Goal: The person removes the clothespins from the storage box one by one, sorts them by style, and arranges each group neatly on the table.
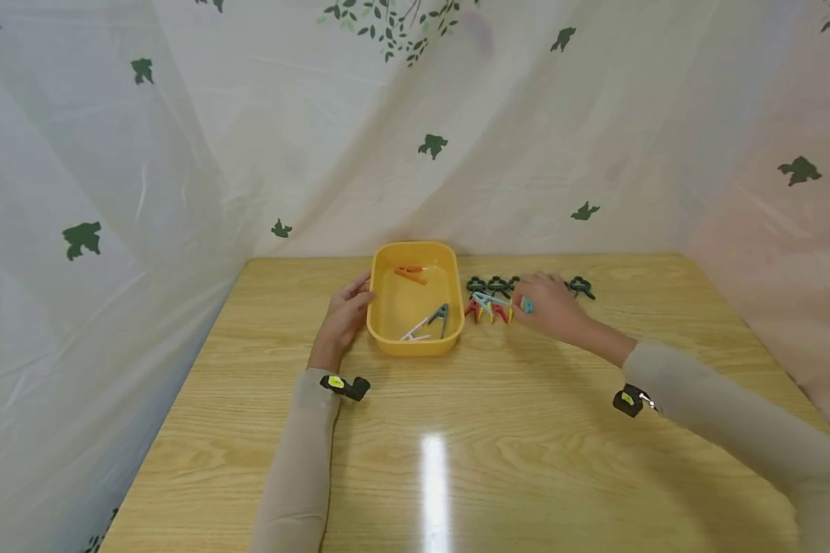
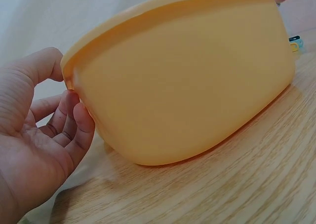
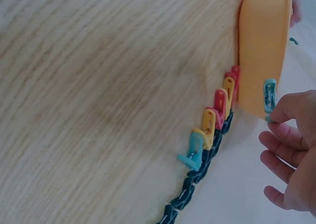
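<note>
A yellow plastic basin (image 1: 416,348) stands near the back edge of the table. My left hand (image 1: 343,316) grips its left rim, thumb at the lip and fingers curled beneath it. Inside lie an orange clothespin (image 1: 411,275), a grey-blue one (image 1: 439,315) and a white one (image 1: 415,330). Between thumb and index finger, my right hand (image 1: 549,303) pinches a light-blue clothespin (image 3: 269,95), held up just right of the basin. Below it, red and yellow clothespins (image 3: 220,100) line up on the table, with another light-blue clothespin (image 3: 195,147) at the row's end.
Behind the coloured clothespins runs a row of dark green clips (image 1: 496,286), partly covered by my right hand. A pale curtain with leaf prints (image 1: 415,192) hangs along the back of the wooden table (image 1: 526,461).
</note>
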`<state>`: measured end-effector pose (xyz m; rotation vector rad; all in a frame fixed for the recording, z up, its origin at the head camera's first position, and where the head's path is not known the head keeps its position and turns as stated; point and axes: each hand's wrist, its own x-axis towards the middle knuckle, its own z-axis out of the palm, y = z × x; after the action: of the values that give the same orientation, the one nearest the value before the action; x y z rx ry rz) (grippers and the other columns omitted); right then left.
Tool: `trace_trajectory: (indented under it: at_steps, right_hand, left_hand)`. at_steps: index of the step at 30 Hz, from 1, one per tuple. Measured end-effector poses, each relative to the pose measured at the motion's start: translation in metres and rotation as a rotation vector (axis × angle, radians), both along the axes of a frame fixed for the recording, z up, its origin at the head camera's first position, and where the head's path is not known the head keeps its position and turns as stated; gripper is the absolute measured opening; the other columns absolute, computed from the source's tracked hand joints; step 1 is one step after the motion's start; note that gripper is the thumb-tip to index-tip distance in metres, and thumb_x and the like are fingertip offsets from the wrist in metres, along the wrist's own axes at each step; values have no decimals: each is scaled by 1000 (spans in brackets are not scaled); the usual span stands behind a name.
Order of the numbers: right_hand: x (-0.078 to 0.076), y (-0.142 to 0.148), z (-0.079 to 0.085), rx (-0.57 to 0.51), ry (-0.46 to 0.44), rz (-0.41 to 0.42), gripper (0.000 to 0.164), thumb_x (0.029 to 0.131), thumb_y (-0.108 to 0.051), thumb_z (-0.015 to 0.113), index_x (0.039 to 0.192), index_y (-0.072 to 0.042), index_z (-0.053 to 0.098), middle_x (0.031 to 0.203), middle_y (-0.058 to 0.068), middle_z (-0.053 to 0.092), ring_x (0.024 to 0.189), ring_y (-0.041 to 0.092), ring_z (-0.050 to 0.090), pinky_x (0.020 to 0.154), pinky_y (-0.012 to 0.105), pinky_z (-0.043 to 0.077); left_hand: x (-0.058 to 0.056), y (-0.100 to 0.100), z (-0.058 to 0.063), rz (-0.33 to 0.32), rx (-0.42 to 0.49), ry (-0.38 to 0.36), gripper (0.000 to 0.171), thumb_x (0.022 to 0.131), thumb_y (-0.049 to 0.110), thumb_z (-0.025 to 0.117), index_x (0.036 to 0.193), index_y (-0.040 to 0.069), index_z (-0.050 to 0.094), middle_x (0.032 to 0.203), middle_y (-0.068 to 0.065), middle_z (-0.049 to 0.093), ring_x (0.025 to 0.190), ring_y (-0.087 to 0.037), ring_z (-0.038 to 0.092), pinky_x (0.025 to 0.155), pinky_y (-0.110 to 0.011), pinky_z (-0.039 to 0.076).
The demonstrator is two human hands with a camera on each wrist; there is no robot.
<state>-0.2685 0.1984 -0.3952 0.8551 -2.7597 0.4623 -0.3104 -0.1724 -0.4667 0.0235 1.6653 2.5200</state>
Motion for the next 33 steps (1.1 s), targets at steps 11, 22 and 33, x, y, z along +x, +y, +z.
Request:
trace_trajectory:
  at_steps: [11,22,33]
  right_hand:
    - [12,-2,-30,32,-12,9,8,80,-12,71,76,-11,64,83,2,61,82,24,51,90,56,39]
    - [19,-9,-45,31,-56,5,6,78,-16,68,74,-15,64,78,-2,64,82,21,52,90,54,36]
    - [24,-12,-51,9,-63,109,8,76,-18,73,74,-17,65,80,-5,61,83,19,50,85,47,37]
  left_hand:
    - [2,0,1,5,3,5,52,88,-6,52,138,4,45,107,-5,46,93,-11,48,73,-16,48]
    - [1,0,0,-2,-1,15,53,88,-6,52,139,3,43,113,-12,45,97,-14,48,78,-19,48]
    - [1,0,0,6,10,5,51,88,-7,52,138,4,45,115,-13,44,95,-12,49,78,-20,48]
